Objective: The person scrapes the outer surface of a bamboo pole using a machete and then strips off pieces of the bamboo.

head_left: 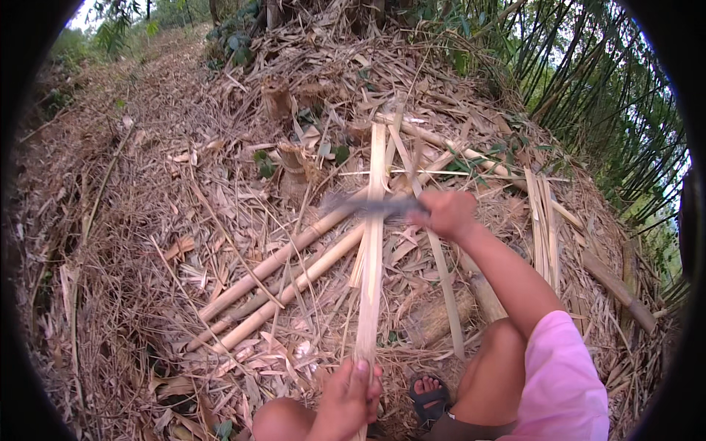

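My left hand point(347, 397) is closed around the near end of a long, pale split bamboo strip point(371, 294), thumb on top, just in front of my knees. The strip runs away from me up the middle of the view. In my closed right hand point(447, 213) is the handle of a large dark-bladed knife point(382, 206). Its blade points left and crosses the strip beyond its middle, smeared by motion; whether it touches or cuts the strip I cannot tell. The strip passes over bamboo poles point(276, 264) lying slantwise on the ground.
More split strips point(542, 220) lie to the right, and a long pole point(456, 147) slants across behind. Cut stumps point(294, 165) stick up ahead. Dry leaves point(162, 220) cover the sloping ground. Bamboo clumps point(588, 66) rise at the far right. My sandalled foot point(429, 397) is near.
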